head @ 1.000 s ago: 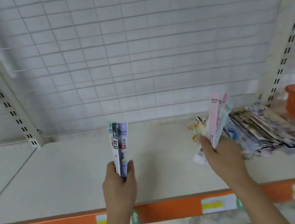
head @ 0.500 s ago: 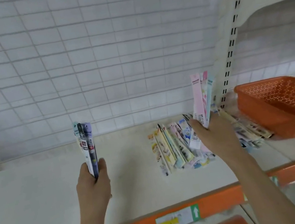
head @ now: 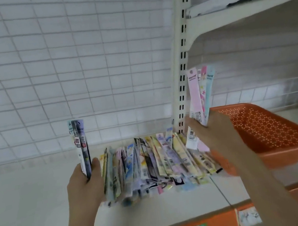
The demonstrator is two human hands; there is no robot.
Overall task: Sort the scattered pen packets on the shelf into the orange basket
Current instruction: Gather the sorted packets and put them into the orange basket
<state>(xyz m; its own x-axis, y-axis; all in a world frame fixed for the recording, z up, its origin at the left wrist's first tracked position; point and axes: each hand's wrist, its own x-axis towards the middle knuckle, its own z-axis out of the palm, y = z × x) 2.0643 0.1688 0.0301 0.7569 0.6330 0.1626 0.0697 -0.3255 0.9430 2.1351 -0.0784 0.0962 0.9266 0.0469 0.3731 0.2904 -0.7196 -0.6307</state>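
A: How far is the sorting?
B: The orange basket [head: 270,131] looks empty; the big pile of packets [head: 153,164] lies on the shelf [head: 30,203] beside it; the right hand [head: 216,137] grips about 4 pastel packets [head: 200,93], the left hand [head: 85,184] about 3 dark packets [head: 80,144].
A: Any labels?
B: Too blurred to read.

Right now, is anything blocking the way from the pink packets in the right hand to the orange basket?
Nothing visible does. The right hand holds the pink packets upright just left of the orange basket, at its near left corner. The basket looks empty, and the pile of packets lies on the other side, to the left.
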